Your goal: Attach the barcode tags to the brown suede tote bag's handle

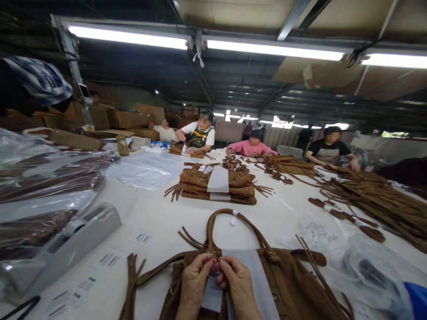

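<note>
A brown handbag (290, 284) lies on the white table in front of me, its looped handle (248, 218) standing up toward the far side. A strip of white paper (258, 275) crosses the bag. My left hand (195, 284) and my right hand (239, 286) meet above the bag near the handle base, both closed with thumbs and fingertips pinched together. A pale hang tag (212, 294) hangs between them, its top end at my fingertips. Whatever fastens the tag is too small to make out. Fringed brown tassels (130, 284) lie left of the bag.
Stacked brown bags (218, 184) sit ahead. At left are plastic-wrapped bags (43, 186), a grey dispenser (73, 249) and barcode labels (110, 258). Clear plastic (376, 262) and loose brown straps (347, 218) lie right. Several people work across the table.
</note>
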`<state>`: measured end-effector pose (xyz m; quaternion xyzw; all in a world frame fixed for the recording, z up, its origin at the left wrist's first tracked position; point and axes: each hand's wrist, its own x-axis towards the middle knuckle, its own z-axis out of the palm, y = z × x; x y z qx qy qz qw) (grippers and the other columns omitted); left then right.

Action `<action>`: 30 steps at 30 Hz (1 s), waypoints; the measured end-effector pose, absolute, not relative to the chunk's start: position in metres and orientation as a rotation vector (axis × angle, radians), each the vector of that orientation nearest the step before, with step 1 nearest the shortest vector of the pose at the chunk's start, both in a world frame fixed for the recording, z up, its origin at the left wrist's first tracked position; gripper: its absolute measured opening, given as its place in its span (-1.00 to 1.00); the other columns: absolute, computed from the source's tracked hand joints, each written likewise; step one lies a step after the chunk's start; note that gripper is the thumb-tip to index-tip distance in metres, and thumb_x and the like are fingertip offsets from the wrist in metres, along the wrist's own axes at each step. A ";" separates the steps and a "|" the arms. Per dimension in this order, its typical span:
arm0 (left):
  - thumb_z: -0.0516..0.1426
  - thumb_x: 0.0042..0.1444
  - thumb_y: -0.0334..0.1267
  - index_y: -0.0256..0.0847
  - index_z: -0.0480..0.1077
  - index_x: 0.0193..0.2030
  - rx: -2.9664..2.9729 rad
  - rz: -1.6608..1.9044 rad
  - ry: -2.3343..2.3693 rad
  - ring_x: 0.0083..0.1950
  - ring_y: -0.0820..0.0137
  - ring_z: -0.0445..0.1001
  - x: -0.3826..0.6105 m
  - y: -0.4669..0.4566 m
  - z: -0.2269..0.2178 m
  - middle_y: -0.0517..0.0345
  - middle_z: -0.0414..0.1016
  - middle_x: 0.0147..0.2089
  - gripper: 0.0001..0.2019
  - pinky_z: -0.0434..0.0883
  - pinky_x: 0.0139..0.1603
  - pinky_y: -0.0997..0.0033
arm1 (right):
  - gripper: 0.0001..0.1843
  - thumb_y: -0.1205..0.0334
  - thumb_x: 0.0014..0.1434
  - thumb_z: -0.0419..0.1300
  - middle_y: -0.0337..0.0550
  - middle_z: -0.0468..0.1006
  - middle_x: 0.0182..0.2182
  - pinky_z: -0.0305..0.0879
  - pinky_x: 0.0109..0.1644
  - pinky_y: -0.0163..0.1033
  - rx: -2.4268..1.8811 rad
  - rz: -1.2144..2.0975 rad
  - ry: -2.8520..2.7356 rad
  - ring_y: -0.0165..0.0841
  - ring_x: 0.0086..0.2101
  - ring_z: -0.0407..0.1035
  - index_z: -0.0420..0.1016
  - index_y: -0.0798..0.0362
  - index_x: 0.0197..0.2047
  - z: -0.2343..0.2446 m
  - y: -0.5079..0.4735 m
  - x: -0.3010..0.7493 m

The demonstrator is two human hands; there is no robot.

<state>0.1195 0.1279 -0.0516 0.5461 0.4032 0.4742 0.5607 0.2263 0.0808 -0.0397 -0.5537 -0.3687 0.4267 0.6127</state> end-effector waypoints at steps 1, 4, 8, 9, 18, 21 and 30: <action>0.17 -0.16 -0.05 -0.23 0.36 -0.34 1.272 1.138 0.962 -0.37 0.38 0.45 0.120 0.128 -0.052 0.16 0.50 -0.42 -0.69 0.38 -0.33 0.50 | -0.59 -0.07 -0.05 0.17 -0.13 0.49 -0.50 0.13 -0.58 -0.43 -1.266 0.992 -0.847 -0.49 -0.58 0.27 0.41 0.17 -0.37 -0.039 0.080 0.226; 0.13 -0.12 -0.02 -0.21 0.29 -0.34 1.250 1.140 0.986 -0.44 0.38 0.45 0.121 0.127 -0.052 0.17 0.49 -0.48 -0.69 0.38 -0.40 0.49 | -0.60 -0.07 -0.08 0.20 -0.16 0.48 -0.55 0.14 -0.58 -0.42 -1.250 1.001 -0.783 -0.48 -0.60 0.27 0.40 0.16 -0.39 -0.039 0.079 0.227; 0.09 -0.07 -0.01 -0.21 0.32 -0.46 1.398 1.088 0.995 -0.55 0.45 0.37 0.122 0.125 -0.052 0.22 0.43 -0.54 -0.72 0.32 -0.50 0.52 | -0.62 -0.04 -0.12 0.24 -0.19 0.47 -0.57 0.16 -0.57 -0.42 -1.221 1.040 -0.707 -0.46 -0.59 0.29 0.40 0.14 -0.40 -0.039 0.079 0.229; 0.08 -0.05 -0.03 -0.21 0.35 -0.47 1.468 1.079 0.994 -0.54 0.46 0.35 0.123 0.125 -0.052 0.23 0.41 -0.54 -0.74 0.31 -0.49 0.54 | -0.63 -0.02 -0.11 0.24 -0.21 0.46 -0.57 0.17 -0.56 -0.42 -1.212 1.046 -0.711 -0.46 -0.58 0.29 0.40 0.14 -0.41 -0.040 0.079 0.230; 0.04 0.07 -0.17 -0.16 0.42 -0.45 1.838 1.034 0.926 -0.33 0.45 0.37 0.123 0.123 -0.053 0.18 0.38 -0.41 -0.80 0.29 -0.29 0.55 | -0.63 -0.04 -0.11 0.21 -0.26 0.39 -0.65 0.17 -0.56 -0.42 -1.254 0.997 -0.748 -0.48 -0.60 0.24 0.42 0.15 -0.45 -0.040 0.080 0.232; 0.03 0.08 -0.18 -0.17 0.40 -0.47 1.851 1.011 0.956 -0.34 0.46 0.37 0.123 0.123 -0.052 0.19 0.37 -0.42 -0.80 0.28 -0.30 0.57 | -0.59 -0.09 -0.11 0.21 -0.26 0.38 -0.66 0.17 -0.56 -0.41 -1.267 0.992 -0.746 -0.48 -0.60 0.23 0.41 0.14 -0.44 -0.045 0.081 0.234; 0.00 0.10 -0.21 -0.19 0.39 -0.46 1.991 1.004 0.886 -0.34 0.49 0.38 0.120 0.129 -0.061 0.18 0.38 -0.41 -0.78 0.29 -0.31 0.62 | -0.50 -0.23 -0.10 0.13 -0.25 0.38 -0.67 0.18 -0.58 -0.41 -1.325 0.985 -0.952 -0.46 -0.63 0.24 0.38 0.10 -0.44 -0.074 0.090 0.239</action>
